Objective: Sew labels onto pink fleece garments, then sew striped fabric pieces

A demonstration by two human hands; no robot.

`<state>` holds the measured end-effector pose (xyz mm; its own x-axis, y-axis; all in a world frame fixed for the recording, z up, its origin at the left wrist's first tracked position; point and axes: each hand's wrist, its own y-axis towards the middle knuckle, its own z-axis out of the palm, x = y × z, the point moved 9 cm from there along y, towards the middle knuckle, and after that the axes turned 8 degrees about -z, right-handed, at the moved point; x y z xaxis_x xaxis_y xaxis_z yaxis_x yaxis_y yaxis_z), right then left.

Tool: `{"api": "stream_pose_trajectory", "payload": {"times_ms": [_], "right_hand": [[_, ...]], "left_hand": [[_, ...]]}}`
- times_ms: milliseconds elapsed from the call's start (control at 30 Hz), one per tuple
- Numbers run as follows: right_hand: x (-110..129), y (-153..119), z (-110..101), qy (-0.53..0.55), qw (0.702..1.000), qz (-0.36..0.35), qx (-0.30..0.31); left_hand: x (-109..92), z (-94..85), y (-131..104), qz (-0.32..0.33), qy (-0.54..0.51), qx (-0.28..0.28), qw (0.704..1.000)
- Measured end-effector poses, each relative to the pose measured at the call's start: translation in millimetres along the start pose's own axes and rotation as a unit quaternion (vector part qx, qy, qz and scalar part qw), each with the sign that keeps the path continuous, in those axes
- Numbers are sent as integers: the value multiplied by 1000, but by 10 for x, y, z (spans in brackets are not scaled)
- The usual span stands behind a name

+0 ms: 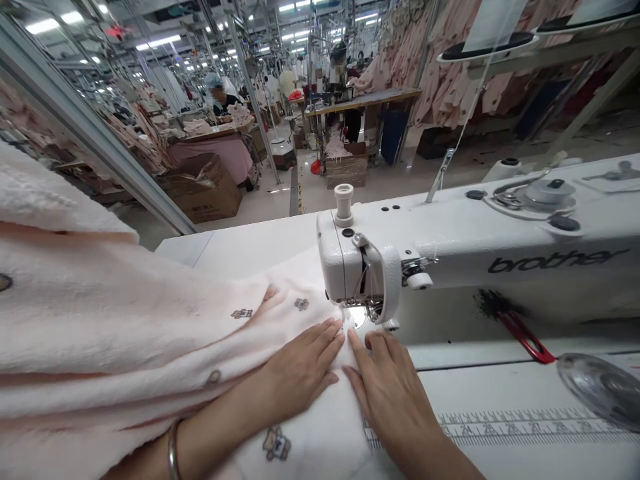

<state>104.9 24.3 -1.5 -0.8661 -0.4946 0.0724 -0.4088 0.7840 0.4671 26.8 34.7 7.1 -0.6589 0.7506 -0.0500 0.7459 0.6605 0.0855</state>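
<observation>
A pale pink plush fabric (pixel 165 320) with small bear motifs covers the left side and runs under the needle area of a white sewing machine (pixel 450 240). My left hand (pixel 303 363) lies flat on this fabric, fingers stretched toward the presser foot. On the fabric's right edge rests my right hand (pixel 393 383), its index finger extended close to the foot and the other fingers slightly bent. The two hands' fingertips are a small distance apart, just in front of the lit needle area. The needle tip itself is hard to make out.
A red-handled brush (pixel 525 333) lies on the machine bed at right, near a clear rounded object (pixel 603 387). A ruler strip (pixel 500 427) marks the table's front. Thread cones (pixel 495 27) stand above. Beyond are cardboard boxes (pixel 203 190), workbenches and a seated person (pixel 220 97).
</observation>
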Motion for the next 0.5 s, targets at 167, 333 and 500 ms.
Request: {"api": "stream_pose_trajectory", "payload": {"times_ms": [167, 333, 500], "right_hand": [[-42, 53, 22, -4, 1000, 9, -5], [-54, 51, 28, -8, 1000, 9, -14], [-60, 59, 26, -7, 1000, 13, -12]], "left_hand": [[77, 21, 33, -13, -6, 19, 1000], [98, 11, 51, -20, -22, 12, 999], [108, -18, 68, -27, -40, 16, 999]]}}
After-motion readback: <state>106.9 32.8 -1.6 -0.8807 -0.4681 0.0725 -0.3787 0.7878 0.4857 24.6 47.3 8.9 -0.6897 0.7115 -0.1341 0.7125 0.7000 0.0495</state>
